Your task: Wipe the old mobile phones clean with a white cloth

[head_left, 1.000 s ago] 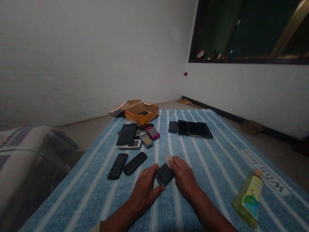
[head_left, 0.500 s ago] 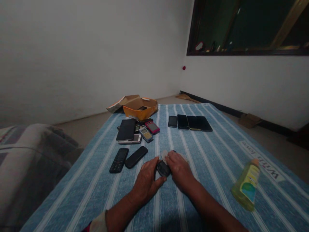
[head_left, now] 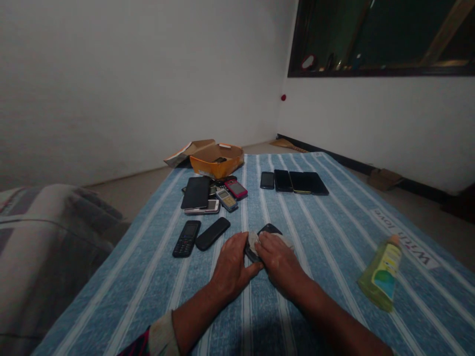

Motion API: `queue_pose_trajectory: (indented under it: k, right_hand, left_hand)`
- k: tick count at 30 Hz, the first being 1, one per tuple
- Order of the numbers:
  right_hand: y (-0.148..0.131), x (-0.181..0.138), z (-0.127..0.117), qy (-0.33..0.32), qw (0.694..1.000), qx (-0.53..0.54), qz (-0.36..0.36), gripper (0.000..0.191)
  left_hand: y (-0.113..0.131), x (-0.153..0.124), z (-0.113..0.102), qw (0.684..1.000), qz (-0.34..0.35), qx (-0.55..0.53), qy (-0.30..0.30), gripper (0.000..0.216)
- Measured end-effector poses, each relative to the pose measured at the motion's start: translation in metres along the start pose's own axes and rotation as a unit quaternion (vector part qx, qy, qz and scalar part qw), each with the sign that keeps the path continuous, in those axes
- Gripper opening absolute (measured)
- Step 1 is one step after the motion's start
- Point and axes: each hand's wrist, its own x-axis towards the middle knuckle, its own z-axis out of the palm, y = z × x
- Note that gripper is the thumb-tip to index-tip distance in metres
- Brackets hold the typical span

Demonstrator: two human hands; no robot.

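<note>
A dark phone (head_left: 252,255) lies on the striped cloth, partly hidden under my hands. My left hand (head_left: 233,262) grips its near left end, with the thumb along the near edge and the fingers on the far side. Bent over the phone, my right hand (head_left: 277,259) presses a crumpled whitish wipe (head_left: 253,240) against it. Beyond the right knuckles shows a dark rounded end (head_left: 270,228); whether it belongs to the same phone I cannot tell. To the left rest a black keypad phone (head_left: 187,239) and a black phone lying face down (head_left: 213,234).
Farther back are a pile of phones with a black slab (head_left: 196,193) and a pink phone (head_left: 236,189), and an open orange box (head_left: 217,167). Several dark phones (head_left: 283,181) lie in a row at back right. A yellow-green bottle (head_left: 381,274) lies at right.
My right hand and the wipe have shifted left over the phone, covering more of its near part. More of the dark rounded end shows behind. The view has tilted slightly.
</note>
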Motion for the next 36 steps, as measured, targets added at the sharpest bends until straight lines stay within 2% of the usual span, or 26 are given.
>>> queue_pose_trajectory:
  k: [7,15,18,21,24,28,32,36]
  right_hand:
    - [-0.007,-0.003,0.004,0.005,1.000,0.018,-0.014,0.035]
    - [-0.013,0.003,-0.005,-0.011,0.997,0.074,-0.035,0.038]
    - [-0.008,0.005,-0.007,-0.029,0.997,0.071,-0.025,0.038]
    - [0.001,0.008,-0.008,-0.037,0.998,0.040,0.010,0.036]
    - [0.014,0.009,-0.006,-0.024,0.998,0.011,0.055,0.038]
    - [0.024,0.006,-0.002,0.002,0.996,-0.011,0.090,0.046]
    - [0.019,0.003,-0.001,0.000,0.996,-0.002,0.092,0.044]
    - [0.005,0.004,-0.003,-0.010,0.999,0.017,0.050,0.039]
  left_hand:
    - [-0.010,-0.009,0.014,0.998,0.021,0.063,0.017,0.050]
    - [-0.014,-0.010,0.019,0.997,0.040,0.060,0.037,0.048]
    - [-0.010,-0.007,0.015,0.998,0.030,0.048,0.032,0.046]
    - [-0.004,-0.004,0.009,0.999,0.001,0.043,0.002,0.051]
    - [0.000,-0.002,0.004,0.999,-0.019,0.039,-0.020,0.051]
    - [0.002,-0.001,0.001,0.999,-0.017,0.028,-0.019,0.051]
    - [0.000,-0.002,0.003,0.999,-0.015,0.029,-0.010,0.047]
    - [-0.005,-0.004,0.011,0.999,-0.008,0.029,0.016,0.052]
